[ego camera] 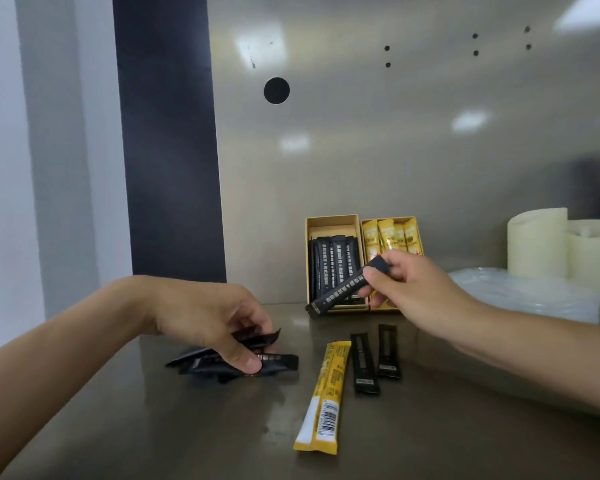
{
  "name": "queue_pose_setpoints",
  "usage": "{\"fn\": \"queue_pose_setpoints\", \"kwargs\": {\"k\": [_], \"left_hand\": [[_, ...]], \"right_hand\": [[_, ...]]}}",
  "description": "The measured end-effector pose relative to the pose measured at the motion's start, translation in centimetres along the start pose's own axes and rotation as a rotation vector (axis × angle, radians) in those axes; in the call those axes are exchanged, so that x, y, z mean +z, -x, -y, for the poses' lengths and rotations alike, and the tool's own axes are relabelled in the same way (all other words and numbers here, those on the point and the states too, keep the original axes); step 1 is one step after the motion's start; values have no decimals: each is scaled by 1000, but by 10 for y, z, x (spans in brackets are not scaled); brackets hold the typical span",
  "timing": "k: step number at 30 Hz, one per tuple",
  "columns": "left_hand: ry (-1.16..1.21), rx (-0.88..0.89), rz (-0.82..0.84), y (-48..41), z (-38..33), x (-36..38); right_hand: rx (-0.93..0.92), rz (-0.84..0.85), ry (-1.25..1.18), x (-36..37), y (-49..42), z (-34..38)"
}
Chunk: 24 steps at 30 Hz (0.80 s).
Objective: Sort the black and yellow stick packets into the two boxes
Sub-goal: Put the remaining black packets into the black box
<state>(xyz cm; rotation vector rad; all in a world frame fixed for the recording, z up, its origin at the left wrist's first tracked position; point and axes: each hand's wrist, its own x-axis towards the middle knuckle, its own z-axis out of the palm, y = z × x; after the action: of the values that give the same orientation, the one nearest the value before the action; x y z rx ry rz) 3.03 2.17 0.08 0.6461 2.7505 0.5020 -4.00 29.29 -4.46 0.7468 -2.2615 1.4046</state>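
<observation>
Two open cardboard boxes stand side by side against the back wall. The left box holds several black packets; the right box holds several yellow ones. My right hand pinches one black stick packet in the air just in front of the boxes, its lower end near the left box's front edge. My left hand grips a bunch of black packets low over the metal table. One yellow packet and two black packets lie loose on the table.
A metal back wall with a round hole rises behind the boxes. Cream-coloured cylinders and a clear plastic lid-like thing sit at the right. A dark vertical panel stands at the back left.
</observation>
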Motion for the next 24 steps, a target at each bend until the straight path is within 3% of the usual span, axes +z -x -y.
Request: {"fn": "queue_pose_setpoints", "kwargs": {"k": [7, 18, 24], "left_hand": [[76, 18, -208, -27, -18, -11], [386, 142, -754, -49, 5, 8], [447, 175, -852, -36, 2, -3]], "right_hand": [[-11, -63, -8, -10, -11, -6], [-133, -34, 115, -17, -18, -18], [-227, -39, 249, -22, -30, 4]]}}
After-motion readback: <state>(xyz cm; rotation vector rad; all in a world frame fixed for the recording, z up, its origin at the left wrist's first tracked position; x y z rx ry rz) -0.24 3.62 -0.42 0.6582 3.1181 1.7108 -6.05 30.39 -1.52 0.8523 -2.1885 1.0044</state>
